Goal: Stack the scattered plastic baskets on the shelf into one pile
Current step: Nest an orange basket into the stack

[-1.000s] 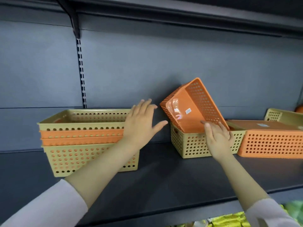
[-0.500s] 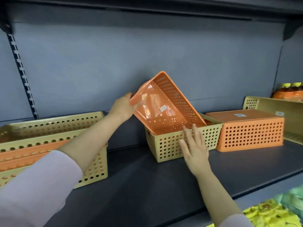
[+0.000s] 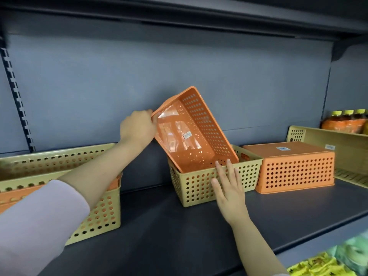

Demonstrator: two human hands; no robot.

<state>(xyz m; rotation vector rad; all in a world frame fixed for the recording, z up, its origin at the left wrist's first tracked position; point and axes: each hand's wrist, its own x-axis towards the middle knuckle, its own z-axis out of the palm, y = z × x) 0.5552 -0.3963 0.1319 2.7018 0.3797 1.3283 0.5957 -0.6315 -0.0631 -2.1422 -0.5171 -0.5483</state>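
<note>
**Inspector A:** Largest item first?

**Inspector B:** Dark shelf [image 3: 159,232], grey back panel behind. At the left stands the pile [image 3: 99,212]: tan baskets with orange ones nested between, partly hidden by the left sleeve [image 3: 39,220].

**Inspector A:** Right side?

**Inspector B:** A long tan basket [image 3: 326,140] at the far right, running out of view. Bottles [image 3: 346,122] with yellow caps sit behind it. Just beside it, an orange basket turned upside down [image 3: 294,170], label on its base.

**Inspector A:** And the centre?

**Inspector B:** 1 tan basket [image 3: 199,186] upright on the shelf, touching the upturned one. A tilted orange basket [image 3: 191,136] stands in it, lower end inside, upper end leaning toward the back panel, opening facing the camera. A small white label shows on its floor.

**Inspector A:** Hands?

**Inspector B:** The left hand [image 3: 137,128] is closed over the upper left rim of the tilted basket, fingers curled round the edge. The right hand [image 3: 229,190] lies flat, fingers spread, against the tan basket's front wall, fingertips [image 3: 228,163] reaching its rim beside the tilted basket's lower edge. It grips nothing.

**Inspector A:** Below the shelf?

**Inspector B:** Yellow and green packets [image 3: 326,263], blurred.
</note>
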